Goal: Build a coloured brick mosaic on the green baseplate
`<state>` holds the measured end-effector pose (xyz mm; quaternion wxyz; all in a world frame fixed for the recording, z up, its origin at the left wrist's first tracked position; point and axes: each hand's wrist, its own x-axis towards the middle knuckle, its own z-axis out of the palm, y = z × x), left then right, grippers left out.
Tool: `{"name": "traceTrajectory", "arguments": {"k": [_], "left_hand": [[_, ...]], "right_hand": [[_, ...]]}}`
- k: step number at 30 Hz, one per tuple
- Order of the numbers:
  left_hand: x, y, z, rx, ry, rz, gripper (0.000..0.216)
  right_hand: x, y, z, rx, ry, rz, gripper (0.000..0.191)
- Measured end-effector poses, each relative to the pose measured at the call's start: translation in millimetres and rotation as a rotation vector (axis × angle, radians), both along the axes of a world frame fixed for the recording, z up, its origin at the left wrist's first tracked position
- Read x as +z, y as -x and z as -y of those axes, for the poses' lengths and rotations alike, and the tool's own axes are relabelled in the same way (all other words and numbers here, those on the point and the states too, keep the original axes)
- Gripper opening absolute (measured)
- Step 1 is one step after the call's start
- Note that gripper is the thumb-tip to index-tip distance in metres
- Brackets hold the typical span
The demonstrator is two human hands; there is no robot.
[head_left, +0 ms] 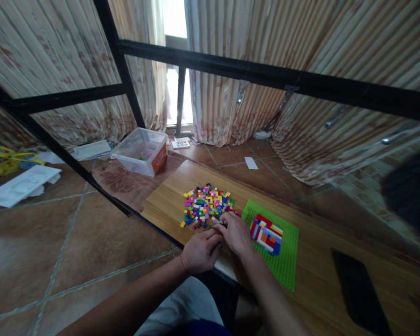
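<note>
A loose heap of small toy bricks (pixel 208 203) in many colours lies on the wooden table. At the heap's near edge are both hands, almost touching each other. My left hand (pixel 201 252) has its fingers curled closed; whatever it may hold is hidden. My right hand (pixel 236 233) reaches to the bricks with thumb and fingers pinched together, and anything between them is too small to make out. Just right of it lies a green baseplate (pixel 287 266), bearing a low rectangular brick build (pixel 267 234) in red, white, blue, orange and yellow.
A black flat object (pixel 360 291) rests at the right of the wooden table (pixel 171 186). Beyond the table's far left end, a clear plastic bin (pixel 133 161) with some bricks stands on a brown mat (pixel 114 179). Dark metal bars (pixel 210 58) cross in front of the curtains.
</note>
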<state>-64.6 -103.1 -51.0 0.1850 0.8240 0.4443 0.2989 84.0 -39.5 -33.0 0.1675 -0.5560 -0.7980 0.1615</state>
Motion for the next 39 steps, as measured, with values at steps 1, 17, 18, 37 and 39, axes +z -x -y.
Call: {"name": "traceTrajectory", "arguments": {"k": [1,17,18,37,39], "left_hand": [[0.0,0,0,0.001,-0.003,-0.002,0.015],[0.3,0,0,0.019,-0.015,-0.042,0.012],[-0.1,0,0,0.022,-0.016,-0.044,0.012],[-8.5,1,-3,0.03,-0.053,0.051,0.02],[-8.0,1,-3,0.03,-0.052,0.057,0.02]], "right_hand": [[-0.1,-1,-1,0.007,0.002,-0.006,0.009],[11.7,1,3,0.087,0.063,0.033,0.012],[11.8,2,4,0.077,0.05,0.018,0.013],[-19.2,23,11,-0.149,-0.167,-0.373,0.015],[-21.0,23,10,-0.163,-0.183,-0.365,0.014]]}}
